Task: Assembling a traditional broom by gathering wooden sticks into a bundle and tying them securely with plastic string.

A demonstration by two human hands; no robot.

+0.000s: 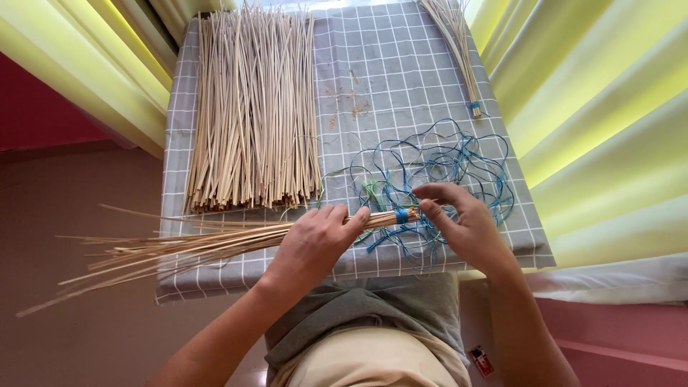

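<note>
My left hand (315,240) grips a bundle of thin pale sticks (179,251) near its right end; the bundle fans out leftward past the table edge. A blue band (401,215) wraps the bundle's end. My right hand (459,222) pinches that banded end, fingers closed on the band and stick tips. Both hands hover over the front edge of a table covered with a grey checked cloth (401,79). Under my right hand lies a tangle of blue bands (437,161).
A large pile of loose pale sticks (251,107) lies on the cloth's left half. A tied stick bundle (459,50) rests at the far right corner. Yellow curtains (595,122) hang on both sides. A small card (480,360) lies on the floor.
</note>
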